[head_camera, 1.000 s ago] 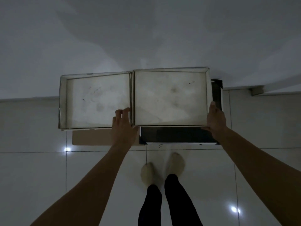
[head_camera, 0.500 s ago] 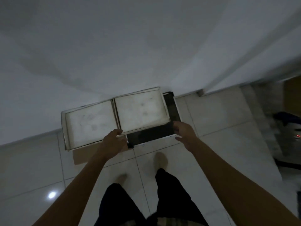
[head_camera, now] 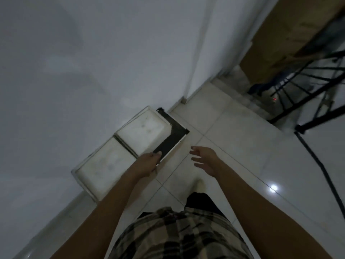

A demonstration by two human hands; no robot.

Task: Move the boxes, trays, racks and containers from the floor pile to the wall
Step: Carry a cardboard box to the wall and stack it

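Dim room, glossy pale tiled floor (head_camera: 233,146) meeting a plain white wall (head_camera: 93,71). Left grip (head_camera: 149,163) seemingly pinching the near corner of a flat black tray with a white rim (head_camera: 170,142); right grip (head_camera: 204,158) spread, holding nothing, just beside it. Best to nudge that corner flush to the wall, level, before letting go. Lying over it, a shallow white cardboard tray (head_camera: 143,133); beside that, a second white cardboard tray (head_camera: 102,165); only faint smudges inside either.

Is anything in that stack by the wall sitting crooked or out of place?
Yes. The black tray under the right white tray is not lined up: it juts out past the white tray's near and right edges. The left hand holds its near corner.
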